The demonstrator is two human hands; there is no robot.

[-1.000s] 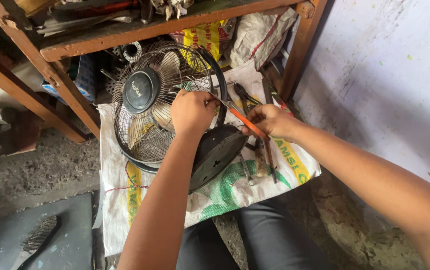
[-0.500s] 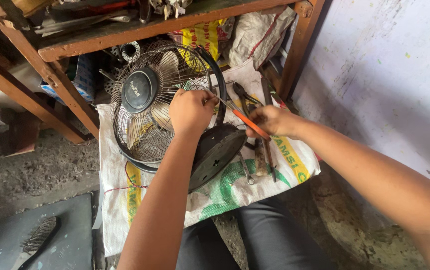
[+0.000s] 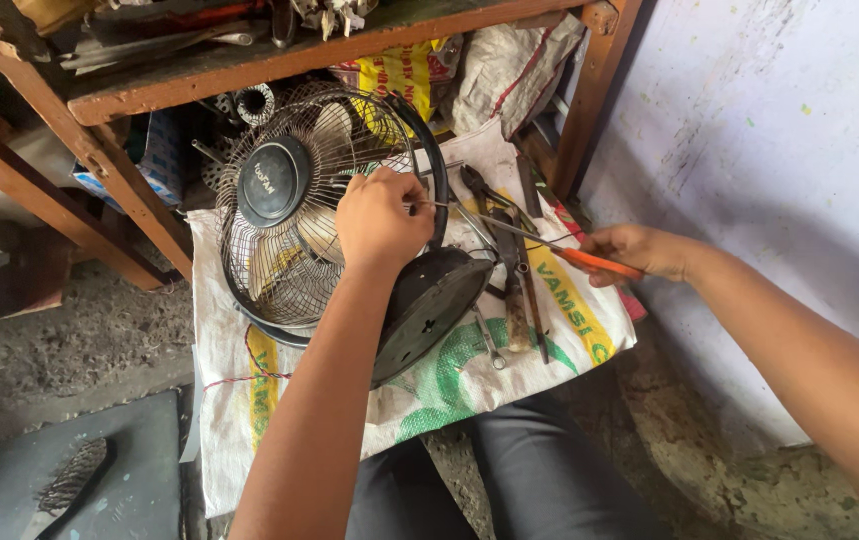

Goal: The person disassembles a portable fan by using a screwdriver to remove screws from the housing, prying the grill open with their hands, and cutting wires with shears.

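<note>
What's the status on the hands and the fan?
Left hand gripping fan at the guard's rim. Right hand holds orange-handled screwdriver, tip at rim. Loose tools beside base.

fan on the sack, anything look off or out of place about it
The table fan lies tipped on its side on the woven sack, its round base lifted off the floor. Loose tools lie scattered beside it. No visible damage.

One head-worn camera looks steeply down, close above the fan (image 3: 294, 215) and sack (image 3: 449, 390).
</note>
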